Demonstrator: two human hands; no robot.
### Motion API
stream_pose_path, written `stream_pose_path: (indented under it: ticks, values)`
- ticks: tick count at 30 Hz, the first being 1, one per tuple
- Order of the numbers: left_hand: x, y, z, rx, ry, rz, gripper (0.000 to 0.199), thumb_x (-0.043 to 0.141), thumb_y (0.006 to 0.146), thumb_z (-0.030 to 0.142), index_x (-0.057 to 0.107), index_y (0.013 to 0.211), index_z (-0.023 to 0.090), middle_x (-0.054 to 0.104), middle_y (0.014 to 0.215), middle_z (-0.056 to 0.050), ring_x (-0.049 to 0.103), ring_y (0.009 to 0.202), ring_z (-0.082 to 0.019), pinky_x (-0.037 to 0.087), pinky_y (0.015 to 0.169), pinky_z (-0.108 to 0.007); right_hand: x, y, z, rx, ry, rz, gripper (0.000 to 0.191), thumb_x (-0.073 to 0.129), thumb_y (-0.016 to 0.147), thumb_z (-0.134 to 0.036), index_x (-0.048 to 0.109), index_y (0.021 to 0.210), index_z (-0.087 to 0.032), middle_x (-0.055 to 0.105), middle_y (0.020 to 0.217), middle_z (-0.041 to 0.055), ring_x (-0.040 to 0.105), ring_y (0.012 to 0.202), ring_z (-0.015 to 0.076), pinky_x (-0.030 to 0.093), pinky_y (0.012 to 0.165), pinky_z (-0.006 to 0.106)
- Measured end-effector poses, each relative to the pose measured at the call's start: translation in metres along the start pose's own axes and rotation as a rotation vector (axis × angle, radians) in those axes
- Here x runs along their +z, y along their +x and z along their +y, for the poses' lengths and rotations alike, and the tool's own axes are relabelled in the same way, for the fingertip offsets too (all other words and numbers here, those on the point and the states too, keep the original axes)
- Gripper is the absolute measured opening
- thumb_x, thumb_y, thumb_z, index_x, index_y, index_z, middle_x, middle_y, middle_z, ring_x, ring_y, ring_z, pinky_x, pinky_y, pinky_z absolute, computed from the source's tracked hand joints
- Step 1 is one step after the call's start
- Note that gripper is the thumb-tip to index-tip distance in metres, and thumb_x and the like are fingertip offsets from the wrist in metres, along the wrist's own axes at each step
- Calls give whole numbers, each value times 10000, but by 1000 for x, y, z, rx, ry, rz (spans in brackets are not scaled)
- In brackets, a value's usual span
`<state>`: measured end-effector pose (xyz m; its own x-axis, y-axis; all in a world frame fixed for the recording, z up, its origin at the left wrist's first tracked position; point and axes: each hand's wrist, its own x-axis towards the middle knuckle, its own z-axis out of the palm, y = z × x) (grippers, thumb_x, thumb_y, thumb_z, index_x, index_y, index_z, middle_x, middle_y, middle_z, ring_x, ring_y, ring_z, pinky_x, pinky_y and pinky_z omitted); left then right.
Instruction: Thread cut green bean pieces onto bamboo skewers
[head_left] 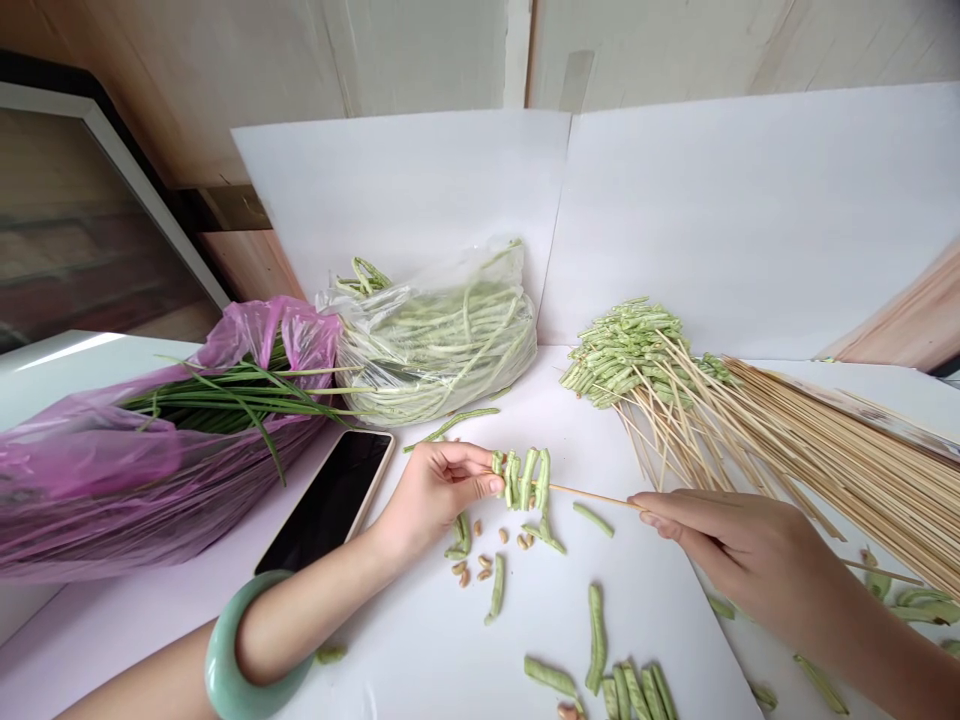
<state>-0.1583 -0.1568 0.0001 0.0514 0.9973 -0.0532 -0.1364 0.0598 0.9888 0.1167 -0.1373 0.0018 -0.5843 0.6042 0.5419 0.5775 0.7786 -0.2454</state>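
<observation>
A thin wooden skewer [592, 494] runs sideways between my two hands, with several short green bean pieces [529, 478] threaded side by side at its left end. My left hand [450, 490] pinches the leftmost bean piece at that end with thumb and fingertips. Further right, my right hand [739, 530] grips the bare part of the skewer between thumb and fingers. On the white board [420, 620] below lie loose cut bean pieces [596, 638] and several small brown beans [484, 562]. A row of cut pieces [637, 690] sits at the near edge.
Finished bean skewers [630, 350] are piled at the back right, beside a large bundle of bare skewers [847, 440]. A clear bag of long beans [450, 340], a purple bag of green stalks [172, 450] and a phone [326, 500] occupy the left.
</observation>
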Motion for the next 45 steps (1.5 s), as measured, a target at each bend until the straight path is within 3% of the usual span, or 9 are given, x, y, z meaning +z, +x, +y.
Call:
stream_pose_path:
  ticks: [3, 9, 12, 19, 22, 28, 32, 38, 45]
  values:
    - [1, 0, 1, -26, -16, 13, 223, 869, 541, 270, 734, 645, 127, 694, 601, -33, 590, 552, -114, 480, 583, -215, -1, 1, -3, -128, -26, 50, 298, 437, 888, -73, 676, 961, -235, 755, 844, 18, 719, 694, 159, 595, 611, 233]
    - [2, -2, 2, -81, -62, 22, 271, 885, 501, 287, 720, 636, 119, 660, 562, -16, 553, 513, -104, 452, 501, -207, -1, -2, -1, -176, -70, 66, 304, 453, 886, -38, 632, 1040, -229, 751, 880, 29, 717, 752, 158, 591, 674, 248]
    - [1, -2, 2, -48, -51, 26, 261, 885, 503, 275, 715, 618, 115, 660, 566, -18, 558, 528, -99, 460, 537, -205, 0, -4, 2, -129, 5, 14, 287, 438, 893, -72, 645, 1020, -223, 750, 854, 13, 713, 701, 143, 582, 629, 216]
    - [1, -2, 2, 15, -26, -12, 214, 872, 531, 244, 715, 619, 129, 687, 610, -26, 595, 578, -116, 485, 602, -218, 2, -7, 5, 178, 171, -162, 365, 377, 883, -147, 725, 900, -256, 705, 663, -8, 675, 563, 164, 535, 481, 227]
    - [0, -2, 3, 25, -42, -9, 185, 858, 551, 222, 729, 651, 135, 704, 646, -29, 608, 602, -125, 497, 653, -239, -1, -3, 4, 223, 220, -217, 365, 383, 900, -191, 741, 893, -259, 654, 570, -11, 649, 531, 163, 518, 459, 219]
    - [1, -2, 3, -12, -152, 6, 231, 819, 637, 290, 734, 772, 123, 693, 705, -40, 599, 650, -125, 475, 689, -244, -5, 4, -4, 245, 205, -205, 338, 411, 904, -228, 741, 831, -244, 665, 598, 1, 637, 518, 158, 509, 463, 209]
    - [4, -3, 2, -63, -195, -30, 290, 816, 643, 352, 714, 745, 100, 669, 704, -42, 576, 634, -107, 454, 654, -222, -3, 3, -11, 156, 170, -167, 332, 387, 878, -162, 711, 874, -236, 686, 646, -9, 653, 540, 147, 510, 486, 200]
    - [7, -5, 3, -131, -212, 0, 349, 884, 522, 231, 710, 796, 104, 682, 672, -23, 587, 595, -98, 450, 604, -205, -4, 6, -19, 116, 140, -132, 324, 379, 868, -154, 694, 852, -228, 684, 635, -9, 645, 508, 135, 494, 458, 188]
    - [9, -5, 5, -88, -229, 31, 315, 886, 500, 175, 706, 751, 113, 703, 625, -16, 598, 541, -84, 457, 561, -186, -1, 4, -19, 176, 216, -152, 338, 402, 852, -177, 737, 878, -217, 668, 584, -13, 644, 492, 137, 510, 453, 185]
